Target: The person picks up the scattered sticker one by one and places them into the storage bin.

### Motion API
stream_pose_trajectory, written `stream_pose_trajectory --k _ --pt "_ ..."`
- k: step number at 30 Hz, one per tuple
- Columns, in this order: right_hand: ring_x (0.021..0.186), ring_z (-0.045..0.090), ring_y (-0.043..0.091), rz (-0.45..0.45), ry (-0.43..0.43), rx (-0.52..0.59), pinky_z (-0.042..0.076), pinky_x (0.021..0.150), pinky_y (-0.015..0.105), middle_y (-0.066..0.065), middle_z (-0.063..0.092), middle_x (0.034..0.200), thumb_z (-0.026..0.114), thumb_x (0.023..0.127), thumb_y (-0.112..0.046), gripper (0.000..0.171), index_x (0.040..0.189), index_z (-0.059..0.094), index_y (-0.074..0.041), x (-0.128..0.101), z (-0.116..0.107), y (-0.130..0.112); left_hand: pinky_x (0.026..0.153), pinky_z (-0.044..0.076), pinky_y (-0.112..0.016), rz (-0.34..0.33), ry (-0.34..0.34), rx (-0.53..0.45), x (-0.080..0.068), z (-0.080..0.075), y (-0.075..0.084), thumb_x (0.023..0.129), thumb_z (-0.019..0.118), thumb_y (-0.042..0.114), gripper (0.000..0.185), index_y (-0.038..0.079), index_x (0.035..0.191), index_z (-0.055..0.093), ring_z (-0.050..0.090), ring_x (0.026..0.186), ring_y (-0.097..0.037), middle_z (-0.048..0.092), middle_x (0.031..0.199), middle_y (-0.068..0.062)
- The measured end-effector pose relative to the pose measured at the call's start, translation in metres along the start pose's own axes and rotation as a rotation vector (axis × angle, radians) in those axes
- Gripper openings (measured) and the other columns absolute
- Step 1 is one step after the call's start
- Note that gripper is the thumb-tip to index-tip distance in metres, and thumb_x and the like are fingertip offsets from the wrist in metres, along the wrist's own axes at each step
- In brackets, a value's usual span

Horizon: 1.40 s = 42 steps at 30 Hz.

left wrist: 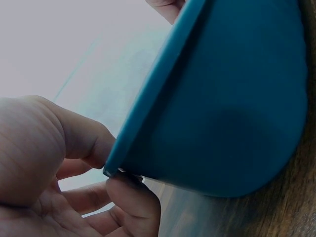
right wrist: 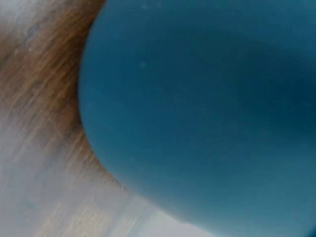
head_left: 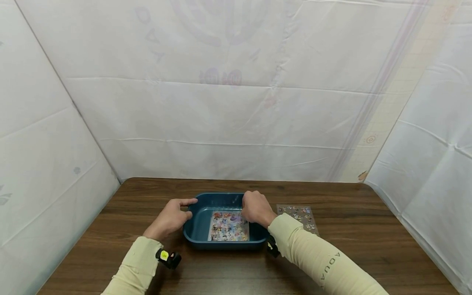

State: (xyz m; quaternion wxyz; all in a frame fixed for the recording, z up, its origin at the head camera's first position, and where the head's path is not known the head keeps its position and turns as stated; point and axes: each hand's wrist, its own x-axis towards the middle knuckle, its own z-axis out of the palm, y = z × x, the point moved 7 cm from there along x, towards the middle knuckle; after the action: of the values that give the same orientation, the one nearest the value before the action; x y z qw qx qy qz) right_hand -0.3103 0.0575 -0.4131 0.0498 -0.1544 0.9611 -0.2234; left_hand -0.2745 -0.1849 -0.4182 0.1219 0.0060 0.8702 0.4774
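Note:
A blue rectangular basin (head_left: 200, 245) with rounded corners stands on the wooden table. Inside it lies a clear sheet of small colourful stickers (head_left: 228, 226). My left hand (head_left: 171, 217) pinches the basin's left rim between thumb and fingers, as the left wrist view shows close up. My right hand (head_left: 256, 208) reaches over the basin's right side, its fingers curled at the sticker sheet's upper right edge, where it appears to pinch the sheet. The fingertips are hidden. In the right wrist view the basin's outer wall (right wrist: 187, 108) fills most of the picture.
A second sticker sheet (head_left: 295, 214) lies on the table (head_left: 350, 229) right of the basin, partly covered by the right forearm. White sheeting (head_left: 228, 114) hangs behind the table and along both sides. Each wrist wears a small black camera.

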Motion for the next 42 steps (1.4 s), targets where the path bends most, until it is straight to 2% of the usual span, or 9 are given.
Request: stream_pose_trajectory --k 4,9,19,25,28,31,35,38,42 --pt "0.039 0.018 0.010 0.026 -0.018 -0.020 0.020 0.040 0.024 -0.007 0.020 0.045 0.063 0.092 0.000 0.059 0.046 0.032 -0.019 0.000 0.002 0.001 0.051 0.044 -0.030 0.000 0.000 0.000 0.000 0.000 0.001 0.102 0.050 0.000 0.050 0.004 0.152 0.053 0.038 0.045 -0.013 0.060 0.129 -0.024" --pt "0.037 0.032 0.011 0.055 -0.030 -0.042 0.029 0.040 0.024 -0.006 0.025 0.045 0.067 0.095 -0.005 0.056 0.048 0.039 -0.017 0.000 0.003 0.002 0.051 0.043 -0.029 -0.008 -0.001 0.002 0.002 0.000 0.001 0.102 0.050 0.001 0.050 0.005 0.152 0.053 0.036 0.044 -0.012 0.056 0.085 -0.012" --pt "0.039 0.038 0.011 0.039 0.022 -0.070 0.032 0.041 0.023 -0.004 0.029 0.047 0.070 0.094 -0.006 0.044 0.054 0.052 -0.012 -0.002 -0.001 0.001 0.050 0.041 -0.028 -0.012 0.000 0.005 0.002 0.001 0.000 0.102 0.049 0.001 0.051 0.006 0.152 0.053 0.034 0.043 -0.012 0.047 0.068 -0.004" --pt "0.040 0.018 0.010 0.009 0.034 -0.016 0.021 0.040 0.023 -0.007 0.018 0.046 0.065 0.093 -0.001 0.060 0.047 0.031 -0.019 -0.003 -0.009 0.002 0.051 0.043 -0.030 -0.016 0.004 -0.001 0.001 0.000 -0.001 0.102 0.050 0.000 0.051 0.006 0.152 0.054 0.036 0.044 -0.013 0.061 0.094 -0.016" --pt "0.041 0.018 0.009 -0.006 0.026 0.062 0.019 0.042 0.024 -0.007 0.023 0.045 0.061 0.091 0.003 0.055 0.046 0.038 -0.018 -0.004 -0.013 0.002 0.051 0.043 -0.030 -0.015 0.009 0.006 0.001 0.000 -0.001 0.101 0.050 0.000 0.050 0.006 0.151 0.054 0.037 0.044 -0.013 0.061 0.111 -0.022" --pt "0.039 0.041 0.009 -0.014 0.021 0.172 0.034 0.041 0.023 -0.004 0.048 0.047 0.059 0.089 0.006 0.040 0.052 0.062 -0.008 -0.006 -0.017 0.003 0.051 0.042 -0.029 -0.012 0.008 0.010 0.000 0.000 -0.001 0.101 0.050 0.000 0.050 0.006 0.151 0.054 0.037 0.045 -0.013 0.060 0.114 -0.025" --pt "0.058 0.071 0.022 0.032 -0.025 0.395 0.061 0.058 0.036 0.015 0.075 0.077 0.063 0.091 0.005 0.019 0.083 0.080 0.004 -0.009 -0.019 0.009 0.051 0.041 -0.028 -0.001 0.007 0.008 0.000 0.000 0.000 0.101 0.050 0.000 0.050 0.005 0.151 0.054 0.036 0.045 -0.013 0.060 0.127 -0.025" --pt "0.066 0.073 0.024 0.093 -0.071 0.555 0.064 0.068 0.042 0.022 0.075 0.092 0.066 0.094 0.002 0.015 0.097 0.079 0.008 -0.011 -0.018 0.016 0.051 0.042 -0.029 -0.002 0.005 0.004 0.000 0.001 -0.001 0.102 0.050 0.000 0.050 0.005 0.152 0.053 0.036 0.045 -0.012 0.058 0.131 -0.026" --pt "0.067 0.072 0.019 0.137 -0.104 0.690 0.065 0.069 0.038 0.024 0.074 0.098 0.069 0.094 0.000 0.017 0.106 0.076 0.010 -0.012 -0.018 0.024 0.051 0.043 -0.030 -0.009 0.009 0.004 0.000 0.001 -0.001 0.102 0.050 0.000 0.050 0.006 0.152 0.054 0.037 0.044 -0.013 0.059 0.129 -0.028"
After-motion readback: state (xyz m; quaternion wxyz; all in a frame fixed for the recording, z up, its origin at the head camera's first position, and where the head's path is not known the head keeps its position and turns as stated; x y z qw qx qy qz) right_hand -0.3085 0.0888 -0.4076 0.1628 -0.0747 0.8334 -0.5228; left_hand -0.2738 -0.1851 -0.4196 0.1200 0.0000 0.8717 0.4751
